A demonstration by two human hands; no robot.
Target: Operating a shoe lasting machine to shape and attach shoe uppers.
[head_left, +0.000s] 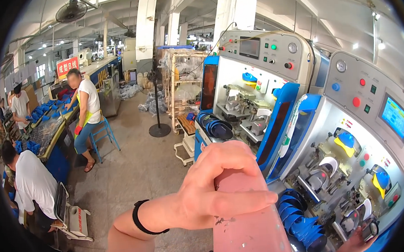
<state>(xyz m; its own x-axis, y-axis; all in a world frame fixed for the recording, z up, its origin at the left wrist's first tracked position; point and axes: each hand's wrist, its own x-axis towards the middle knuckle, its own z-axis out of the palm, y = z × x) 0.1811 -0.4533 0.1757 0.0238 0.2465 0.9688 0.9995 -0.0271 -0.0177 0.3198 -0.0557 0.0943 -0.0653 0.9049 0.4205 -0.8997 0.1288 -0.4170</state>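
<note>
My left hand [225, 182] curls over the narrow top of a long pink piece [249, 235] with chipped dark marks, close in front of me. Its thumb and fingers wrap round the piece, whose kind I cannot tell. A black band [145, 218] circles my left wrist. At the lower right edge, part of my right hand [354, 244] shows beside a round metal-rimmed part [371, 230] on the near machine; whether it grips that part is unclear. Blue curved pieces [300, 221] lie stacked between the pink piece and the machine.
Two grey machines [346, 84] [271, 49] with blue doors stand at the right, blue and yellow shoe parts [346, 142] inside. Dark curved pieces [214, 126] rest by the far one. Beyond are a rack [186, 81] and a fan stand [159, 130]. People work along a bench [51, 134] at left.
</note>
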